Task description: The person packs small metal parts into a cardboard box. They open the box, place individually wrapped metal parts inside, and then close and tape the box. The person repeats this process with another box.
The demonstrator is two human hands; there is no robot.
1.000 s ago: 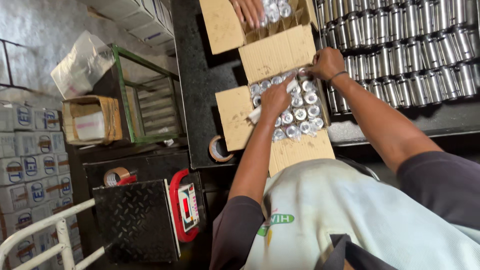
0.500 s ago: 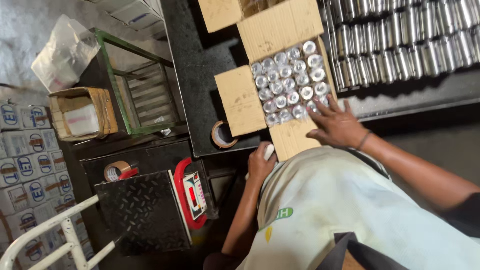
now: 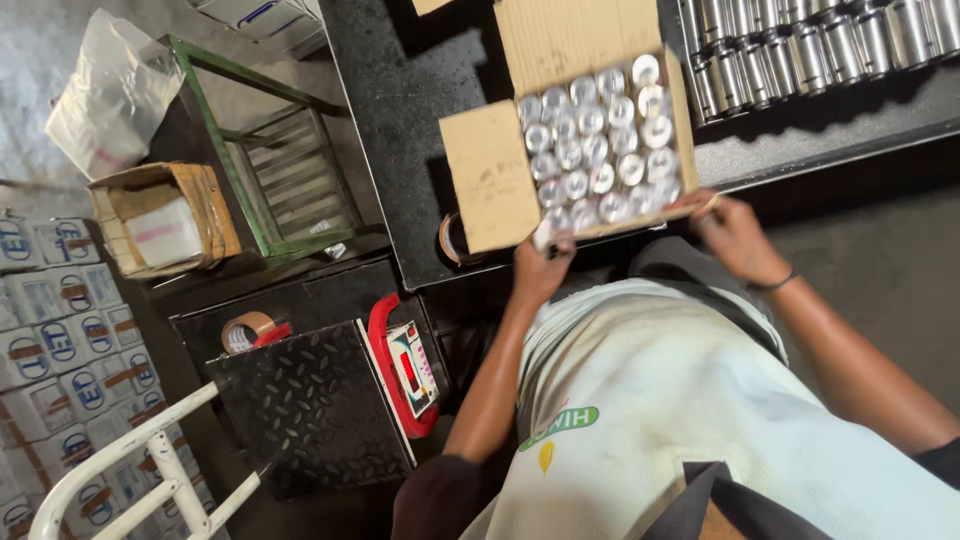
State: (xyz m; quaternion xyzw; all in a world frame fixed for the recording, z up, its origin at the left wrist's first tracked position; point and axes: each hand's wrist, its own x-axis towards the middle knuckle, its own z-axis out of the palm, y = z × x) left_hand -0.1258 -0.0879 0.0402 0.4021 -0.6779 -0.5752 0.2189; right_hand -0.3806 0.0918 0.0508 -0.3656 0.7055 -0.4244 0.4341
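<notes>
Carton (image 3: 520,60) of cans (image 3: 600,140): both hands' fingers clamped on near edge; tape roll (image 3: 450,238) beside.

**A packing station in a small factory**

I see a packing floor: just beyond my fingers, a cardboard box (image 3: 590,140) packed with metal cans, more cans (image 3: 800,45) racked farther out, a platform scale (image 3: 330,400), tape rolls (image 3: 247,330), stacked cartons (image 3: 50,340).

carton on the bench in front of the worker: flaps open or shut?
Open. The brown cardboard carton has its flaps spread outward, and rows of shiny metal can tops show inside. Left hand and right hand are at its near edge.
</notes>
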